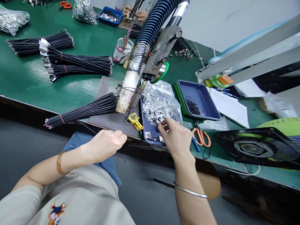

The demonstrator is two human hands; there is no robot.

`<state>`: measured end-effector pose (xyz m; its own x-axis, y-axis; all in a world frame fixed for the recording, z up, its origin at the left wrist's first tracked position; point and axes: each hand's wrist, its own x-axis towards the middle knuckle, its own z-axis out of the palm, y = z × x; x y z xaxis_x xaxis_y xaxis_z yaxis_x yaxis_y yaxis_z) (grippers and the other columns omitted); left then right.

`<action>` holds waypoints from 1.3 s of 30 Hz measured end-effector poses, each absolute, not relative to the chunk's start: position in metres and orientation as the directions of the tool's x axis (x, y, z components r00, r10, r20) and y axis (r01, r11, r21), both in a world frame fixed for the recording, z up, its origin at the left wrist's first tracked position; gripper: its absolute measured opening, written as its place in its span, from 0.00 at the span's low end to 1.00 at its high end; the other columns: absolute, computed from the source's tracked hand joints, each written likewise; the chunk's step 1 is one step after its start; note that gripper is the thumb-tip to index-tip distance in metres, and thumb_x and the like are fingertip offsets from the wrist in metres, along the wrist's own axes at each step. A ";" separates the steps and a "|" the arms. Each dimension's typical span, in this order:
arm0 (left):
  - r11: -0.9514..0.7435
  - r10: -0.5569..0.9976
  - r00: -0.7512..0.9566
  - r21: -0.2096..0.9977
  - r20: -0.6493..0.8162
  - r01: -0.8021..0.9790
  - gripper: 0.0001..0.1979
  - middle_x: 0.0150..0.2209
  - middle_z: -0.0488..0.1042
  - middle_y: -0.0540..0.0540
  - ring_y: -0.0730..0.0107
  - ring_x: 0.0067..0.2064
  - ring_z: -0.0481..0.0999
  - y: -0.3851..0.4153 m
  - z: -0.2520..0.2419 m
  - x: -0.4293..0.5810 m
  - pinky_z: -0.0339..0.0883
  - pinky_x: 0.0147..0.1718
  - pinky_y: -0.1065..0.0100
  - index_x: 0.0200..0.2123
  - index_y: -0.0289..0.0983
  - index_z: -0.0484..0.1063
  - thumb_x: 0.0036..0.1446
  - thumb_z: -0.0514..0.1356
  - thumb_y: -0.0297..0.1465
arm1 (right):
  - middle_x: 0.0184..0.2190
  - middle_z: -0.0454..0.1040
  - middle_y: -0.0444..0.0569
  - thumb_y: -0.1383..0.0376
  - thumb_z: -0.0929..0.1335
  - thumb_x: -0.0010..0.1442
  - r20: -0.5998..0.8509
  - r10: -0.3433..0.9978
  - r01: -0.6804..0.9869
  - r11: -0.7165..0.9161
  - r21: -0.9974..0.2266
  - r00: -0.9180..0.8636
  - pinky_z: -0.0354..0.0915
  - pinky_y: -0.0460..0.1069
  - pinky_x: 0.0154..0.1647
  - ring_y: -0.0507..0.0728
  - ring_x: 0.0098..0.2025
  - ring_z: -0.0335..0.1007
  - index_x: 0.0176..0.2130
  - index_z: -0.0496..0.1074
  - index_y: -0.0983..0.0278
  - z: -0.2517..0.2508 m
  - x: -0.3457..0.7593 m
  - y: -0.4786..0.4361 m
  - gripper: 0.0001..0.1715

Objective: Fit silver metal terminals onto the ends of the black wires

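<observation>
Standing beside the bench, I am watching the person's right hand (176, 137) hovering over the near end of a blue tray (145, 128), its thumb and forefinger pinching together at the edge of a heap of small metal clips (153, 113) spilling from a crinkled plastic bag (161, 93). The other fingers are curling loosely underneath. The heap is lying just ahead of that hand and slightly to its left, touching the fingertips, so the right hand is clearly the nearer of the two.

The left hand (108, 143) is resting at the near edge of a dark metal plate (110, 120), fingers curled shut (a thin dark wire seems to be running into the fist, though I cannot tell for certain). A bundle of black wires (84, 111) is lying across the plate just beyond it, its long axis running from lower left up to the right, toward a ribbed hose (150, 31) leaning down over the plate.

Orange-handled scissors (201, 137) are lying just right of the right hand. At the far side of the green table (28, 78), another person's hands (134, 13) are working.
</observation>
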<state>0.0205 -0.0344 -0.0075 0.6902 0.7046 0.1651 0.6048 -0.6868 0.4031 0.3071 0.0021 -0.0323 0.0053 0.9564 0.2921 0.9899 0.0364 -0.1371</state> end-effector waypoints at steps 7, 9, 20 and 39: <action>0.066 0.955 0.283 0.995 -0.083 0.072 0.05 0.21 0.69 0.54 0.78 0.21 0.67 -0.030 -0.023 0.023 0.62 0.23 0.75 0.32 0.35 0.70 0.57 0.61 0.31 | 0.27 0.78 0.47 0.58 0.72 0.57 0.512 0.796 0.748 0.116 -0.654 0.324 0.67 0.49 0.27 0.54 0.25 0.71 0.27 0.71 0.61 -0.010 0.269 -0.037 0.11; 0.189 0.939 0.304 0.980 -0.160 -0.068 0.06 0.20 0.70 0.55 0.80 0.19 0.65 -0.025 -0.019 0.022 0.60 0.20 0.76 0.33 0.35 0.70 0.54 0.62 0.31 | 0.29 0.78 0.46 0.61 0.74 0.56 0.424 0.825 0.572 0.156 -0.805 0.372 0.69 0.48 0.25 0.53 0.23 0.73 0.27 0.71 0.61 -0.006 0.246 -0.050 0.11; 0.242 0.932 0.303 0.965 -0.200 -0.106 0.07 0.21 0.71 0.52 0.79 0.23 0.68 -0.021 -0.008 0.028 0.65 0.26 0.76 0.28 0.33 0.72 0.49 0.66 0.30 | 0.38 0.83 0.50 0.62 0.73 0.59 0.202 0.957 0.191 0.162 -0.968 0.211 0.77 0.50 0.36 0.56 0.39 0.80 0.32 0.79 0.60 -0.032 0.180 -0.051 0.05; 0.130 0.922 0.372 0.991 -0.106 -0.039 0.07 0.21 0.70 0.51 0.79 0.23 0.64 -0.022 -0.007 0.025 0.63 0.23 0.76 0.27 0.32 0.75 0.53 0.63 0.30 | 0.38 0.83 0.50 0.63 0.74 0.57 0.125 0.981 0.051 0.119 -0.992 0.149 0.77 0.50 0.40 0.56 0.40 0.81 0.32 0.80 0.60 -0.034 0.184 -0.054 0.03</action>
